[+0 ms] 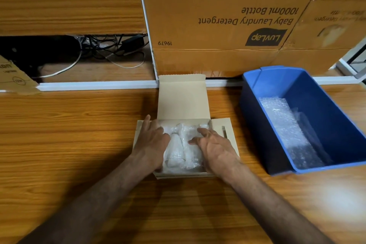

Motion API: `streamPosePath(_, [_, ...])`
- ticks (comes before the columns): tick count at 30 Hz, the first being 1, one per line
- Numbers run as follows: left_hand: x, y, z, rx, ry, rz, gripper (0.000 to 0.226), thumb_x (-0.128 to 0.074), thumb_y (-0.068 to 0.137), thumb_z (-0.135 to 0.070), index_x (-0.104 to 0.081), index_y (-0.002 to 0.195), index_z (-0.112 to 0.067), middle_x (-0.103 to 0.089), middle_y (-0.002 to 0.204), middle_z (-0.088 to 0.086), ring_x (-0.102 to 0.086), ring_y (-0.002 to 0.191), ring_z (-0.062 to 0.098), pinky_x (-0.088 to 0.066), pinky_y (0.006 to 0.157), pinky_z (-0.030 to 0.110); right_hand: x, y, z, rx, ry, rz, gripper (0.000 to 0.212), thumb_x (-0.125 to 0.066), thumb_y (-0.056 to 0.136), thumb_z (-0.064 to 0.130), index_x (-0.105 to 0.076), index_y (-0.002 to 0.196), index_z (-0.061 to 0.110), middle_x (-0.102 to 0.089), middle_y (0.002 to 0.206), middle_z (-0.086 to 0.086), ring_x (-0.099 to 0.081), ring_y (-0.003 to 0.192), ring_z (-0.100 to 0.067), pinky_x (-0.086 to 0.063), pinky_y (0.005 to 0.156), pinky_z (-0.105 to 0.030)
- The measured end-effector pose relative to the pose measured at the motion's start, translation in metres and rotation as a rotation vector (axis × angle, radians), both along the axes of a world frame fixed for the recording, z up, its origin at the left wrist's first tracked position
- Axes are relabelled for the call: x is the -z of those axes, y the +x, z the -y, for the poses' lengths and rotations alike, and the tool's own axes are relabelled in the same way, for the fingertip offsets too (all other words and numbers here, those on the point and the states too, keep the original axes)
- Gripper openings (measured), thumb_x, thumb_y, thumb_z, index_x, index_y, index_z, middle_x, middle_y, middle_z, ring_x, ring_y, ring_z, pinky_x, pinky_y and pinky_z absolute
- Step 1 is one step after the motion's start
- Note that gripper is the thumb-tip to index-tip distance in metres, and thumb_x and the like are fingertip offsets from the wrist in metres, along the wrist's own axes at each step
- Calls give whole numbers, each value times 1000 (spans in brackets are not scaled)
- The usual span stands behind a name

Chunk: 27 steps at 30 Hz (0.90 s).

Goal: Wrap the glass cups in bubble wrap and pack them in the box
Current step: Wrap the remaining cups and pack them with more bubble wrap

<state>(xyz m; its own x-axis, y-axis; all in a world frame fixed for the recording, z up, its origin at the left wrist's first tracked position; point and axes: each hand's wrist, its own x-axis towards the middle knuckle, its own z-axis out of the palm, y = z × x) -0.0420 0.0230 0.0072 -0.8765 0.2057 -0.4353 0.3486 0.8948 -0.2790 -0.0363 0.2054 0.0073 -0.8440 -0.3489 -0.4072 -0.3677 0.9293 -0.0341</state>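
i'm taking the small open tan cardboard box [220, 128] at the centre of the wooden table as my marker, and reading from its left side across. the person's left hand [152, 140] is lying over the box's left wall, fingers nearly straight and relaxed, touching the left-hand bubble-wrapped glass cup [175, 152] without curling round it. beside that cup, inside the box, a second wrapped cup [190, 144] is lying, and the two are touching. the right hand [213, 145] is spreading over the box's right side, fingers loose and splayed, fingertips pressing the wrap, gripping nothing. i'm judging the task as nearly finished: at least two cups are wrapped and packed, the lid flap is standing open behind them. to the right of the box, the blue plastic bin [255, 123] is holding spare bubble wrap [287, 128]; i'm seeing no unwrapped cup.
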Motion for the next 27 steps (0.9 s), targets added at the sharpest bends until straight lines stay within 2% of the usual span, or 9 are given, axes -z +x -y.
streamPosePath(3, [-5,2,8,-12,81,21,90,-82,74,-56,-44,150,-25,-34,161,5,-12,154,30,8,125,53,1,1,-1,-3,-19,51,89,-75,94,20,-21,163,37,1,174,-4,-16,159,-22,-29,124,-37])
streamPosePath(7, [-12,3,9,-5,117,25,100,-81,78,-52,-28,159,-25,-30,165,5,-5,157,29,11,124,52,-5,4,-3,26,-25,94,99,-76,91,39,-11,165,28,1,173,-7,-20,158,-22,-30,123,-37])
streamPosePath(10, [-3,3,6,2,106,-2,101,-85,75,-49,-31,156,-22,-36,161,7,-10,156,33,15,122,51,-3,6,0,18,-12,53,95,-74,94,31,-11,165,27,-5,173,-8,-18,158,-22,-29,123,-35])
streamPosePath(13, [0,2,8,12,128,-18,104,-85,74,-50,-28,157,-24,-38,160,5,-12,155,33,17,121,52,-2,6,3,56,-55,50,93,-79,91,20,-20,162,29,-13,172,-10,-32,153,-25,-41,118,-38])
streamPosePath(15, [-6,4,10,31,182,-43,96,-79,82,-46,-25,159,-26,-35,162,2,-13,155,29,15,122,54,-8,10,2,58,-80,34,90,-78,91,24,-21,161,28,-14,171,-9,-38,150,-27,-45,115,-40])
streamPosePath(17, [-12,6,9,42,304,-113,82,-70,92,-39,-23,159,-30,-30,164,-2,-13,155,24,12,126,54,-14,15,-4,56,-142,-40,89,-71,96,31,-13,164,27,-5,173,-7,-30,154,-28,-41,117,-41])
streamPosePath(21, [-17,4,-10,119,574,-313,67,-59,98,-37,-28,157,-36,-27,166,-5,-16,156,19,10,127,46,-23,24,-24,61,-275,-274,81,-53,103,35,-3,166,19,1,173,-11,-10,160,-26,-18,129,-36])
streamPosePath(25, [-25,-11,-42,184,730,-457,62,-66,95,-38,-42,152,-32,-38,162,3,-33,151,25,-12,127,50,-25,21,-57,192,-363,-466,73,-53,99,39,-25,163,16,-17,170,-18,-30,154,-30,-27,126,-40])
streamPosePath(27, [-28,-19,-59,218,776,-513,61,-69,92,-34,-47,149,-29,-42,159,5,-39,147,26,-20,125,52,-28,20,-76,249,-403,-532,69,-50,99,39,-29,161,17,-20,170,-17,-33,152,-30,-30,125,-40])
